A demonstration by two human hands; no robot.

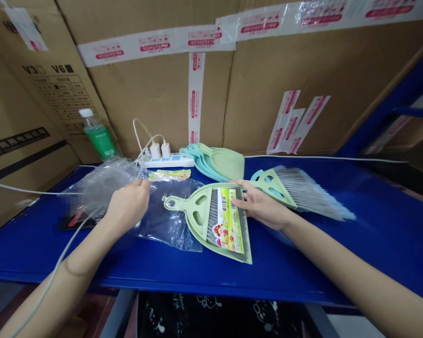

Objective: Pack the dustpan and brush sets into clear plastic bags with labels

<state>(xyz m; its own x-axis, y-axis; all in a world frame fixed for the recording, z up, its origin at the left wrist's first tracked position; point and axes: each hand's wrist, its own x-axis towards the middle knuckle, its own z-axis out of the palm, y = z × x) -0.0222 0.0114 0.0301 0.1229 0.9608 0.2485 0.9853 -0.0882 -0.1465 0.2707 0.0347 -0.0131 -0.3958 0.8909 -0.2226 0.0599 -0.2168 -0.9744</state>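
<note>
My right hand (pixel 262 204) grips the wide edge of a light green dustpan (pixel 193 199). A matching small hand brush (pixel 211 211) lies nested in the dustpan, its grey bristles towards my right hand. Some of my fingers rest on a yellow and white printed card (pixel 229 220) over the bristles. My left hand (pixel 129 206) is closed in a pinch at the left side of a clear plastic bag (pixel 169 223), which lies flat beside and partly behind the dustpan. The fingertips of my left hand are mostly hidden.
Crumpled clear bags (pixel 109 180) lie at left, near a green-labelled bottle (pixel 100 138). Behind are a power strip (pixel 176 160) with plugs, printed cards (pixel 171 175) and stacked dustpans (pixel 227 162). Stacked brushes (pixel 303 192) lie right. Cardboard boxes (pixel 155 94) line the back; a white cable crosses my left arm.
</note>
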